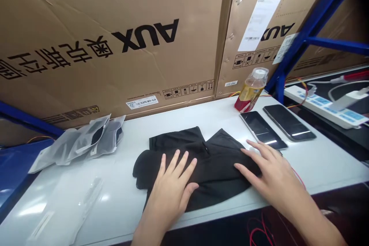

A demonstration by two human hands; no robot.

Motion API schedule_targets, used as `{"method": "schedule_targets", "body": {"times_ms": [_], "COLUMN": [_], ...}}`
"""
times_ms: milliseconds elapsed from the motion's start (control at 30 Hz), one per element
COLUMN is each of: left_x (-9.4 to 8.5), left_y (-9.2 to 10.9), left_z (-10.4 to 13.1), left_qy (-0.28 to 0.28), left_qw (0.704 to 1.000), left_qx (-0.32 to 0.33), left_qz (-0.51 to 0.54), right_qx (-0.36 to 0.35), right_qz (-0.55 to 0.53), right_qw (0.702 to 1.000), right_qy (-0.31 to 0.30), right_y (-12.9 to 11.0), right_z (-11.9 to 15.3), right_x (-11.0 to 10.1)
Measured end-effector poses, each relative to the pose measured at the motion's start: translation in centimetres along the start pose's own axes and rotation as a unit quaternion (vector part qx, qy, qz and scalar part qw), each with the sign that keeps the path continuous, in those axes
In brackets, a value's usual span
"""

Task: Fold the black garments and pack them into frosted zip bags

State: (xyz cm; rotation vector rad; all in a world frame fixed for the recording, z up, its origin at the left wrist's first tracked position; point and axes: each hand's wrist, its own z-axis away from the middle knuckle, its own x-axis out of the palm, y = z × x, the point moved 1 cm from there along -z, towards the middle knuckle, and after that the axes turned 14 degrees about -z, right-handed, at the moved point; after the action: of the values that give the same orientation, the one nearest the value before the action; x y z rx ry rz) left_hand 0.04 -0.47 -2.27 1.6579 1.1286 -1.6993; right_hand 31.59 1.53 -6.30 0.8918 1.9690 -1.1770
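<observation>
A black cloth garment lies partly folded on the white table, near its front edge. What kind of garment it is, I cannot tell. My left hand rests flat on its left part, fingers spread. Over the garment's right end is my right hand, its fingers apart and touching the cloth. Neither hand grips anything. Some of the cloth is hidden beneath both hands.
Several frosted zip bags with dark contents sit at the back left. A flat clear bag lies in front of them. At the back right are a drink bottle and two phones. Large cartons stand behind; a power strip is farther right.
</observation>
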Motion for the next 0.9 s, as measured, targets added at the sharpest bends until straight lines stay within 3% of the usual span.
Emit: {"method": "schedule_targets", "body": {"times_ms": [100, 200, 333, 433, 500, 567, 633, 700, 800, 900], "left_x": [-0.3, -0.4, 0.0, -0.4, -1.1, -1.9, -2.6, -3.3, -4.0, -3.4], "left_y": [0.8, 2.7, 5.2, 5.7, 4.9, 3.3, 1.2, -0.5, -0.8, 0.9], "left_z": [-0.2, -1.2, -3.3, -3.8, -2.9, -0.9, 1.5, 3.5, 4.3, 2.6], "left_qy": [0.012, 0.010, 0.000, -0.004, -0.008, -0.014, 0.002, 0.054, 0.128, 0.110], "left_qw": [1.000, 0.998, 0.994, 0.992, 0.991, 0.992, 0.993, 0.994, 0.989, 0.992], "left_qx": [0.012, 0.022, 0.007, 0.004, -0.001, 0.009, 0.035, 0.024, -0.016, 0.024], "left_qz": [0.016, 0.062, 0.113, 0.127, 0.132, 0.127, 0.111, 0.095, 0.076, 0.054], "right_qx": [0.051, 0.106, 0.096, 0.046, 0.024, 0.000, 0.010, 0.033, 0.077, 0.131], "right_qz": [-0.021, -0.050, -0.059, -0.103, -0.171, -0.259, -0.352, -0.416, -0.399, -0.276], "right_qw": [0.998, 0.990, 0.994, 0.993, 0.985, 0.957, 0.917, 0.894, 0.912, 0.952], "right_qy": [-0.034, -0.074, 0.002, 0.045, -0.016, -0.128, -0.187, -0.161, -0.047, 0.009], "right_y": [0.9, -0.3, -4.5, -9.0, -11.6, -13.0, -12.9, -11.6, -8.9, -7.5], "right_z": [0.1, -0.6, -3.2, -5.4, -6.2, -6.2, -5.7, -4.9, -3.6, -2.5], "right_x": [-0.8, -2.1, -4.3, -3.8, -2.2, -0.5, 0.3, 0.0, -0.9, -0.5]}}
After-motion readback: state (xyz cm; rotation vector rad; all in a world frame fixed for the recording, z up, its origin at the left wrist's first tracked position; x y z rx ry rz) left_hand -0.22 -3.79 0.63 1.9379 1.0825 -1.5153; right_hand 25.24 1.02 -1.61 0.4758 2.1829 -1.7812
